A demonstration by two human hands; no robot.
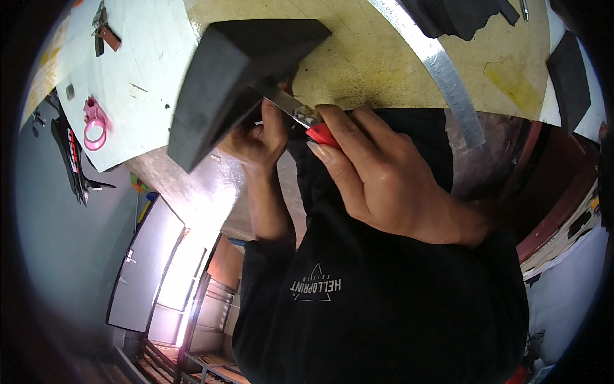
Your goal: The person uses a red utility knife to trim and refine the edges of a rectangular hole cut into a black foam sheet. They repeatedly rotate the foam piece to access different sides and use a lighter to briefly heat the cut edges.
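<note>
A person in a black long-sleeved top works a dark grey block of foam (236, 77) at the near edge of a yellowed cutting table (371, 64). The right hand (377, 173) is closed around the red handle of a utility knife (306, 118), fingers pressed together on it, index finger laid along the top as if to steer the silver blade, whose tip disappears under the block just ahead of that grip. The left hand (259, 137) sits directly beside the knife hand and below the foam, fingers curled against the block's underside; it appears to prop the piece tilted off the table so the blade can reach its lower face, though how tightly it pinches the foam cannot be told.

Beyond the right grip a long steel ruler (448, 83) lies slanted across the table, well apart from the blade. Further dark foam offcuts (457, 16) rest at the table's far side. Far out past the left grip, a pink tape dispenser (94, 125) lies on a white board (141, 70).
</note>
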